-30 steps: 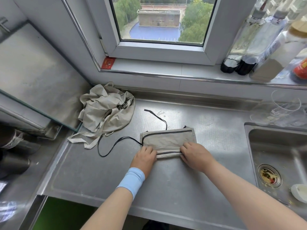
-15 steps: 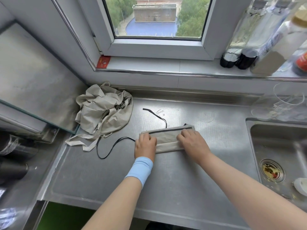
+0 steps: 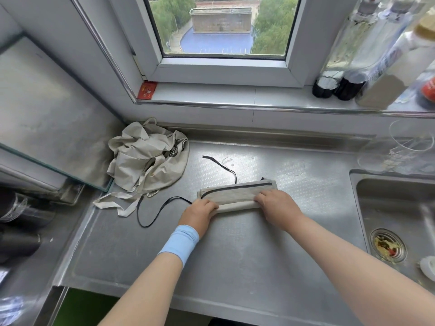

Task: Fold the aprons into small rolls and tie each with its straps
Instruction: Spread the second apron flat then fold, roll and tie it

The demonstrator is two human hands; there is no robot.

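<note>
A beige apron with black trim [image 3: 235, 195] lies folded into a narrow band in the middle of the steel counter [image 3: 235, 260]. My left hand [image 3: 199, 214] grips its left end and my right hand [image 3: 276, 205] presses down on its right end. Thin black straps [image 3: 162, 209] trail from the band to the left, and one curls toward the back. A second beige apron [image 3: 148, 161] lies crumpled in the back left corner, its pale straps spilling forward.
A sink [image 3: 395, 222] with a drain strainer sits at the right. Clear glasses [image 3: 400, 149] stand behind it. Several bottles [image 3: 341, 85] line the window sill. A glass-topped stove [image 3: 35, 118] and dark pots are at the left.
The folded apron has been rolled away from me into a narrower band. Both hands moved farther back on the counter with it.
</note>
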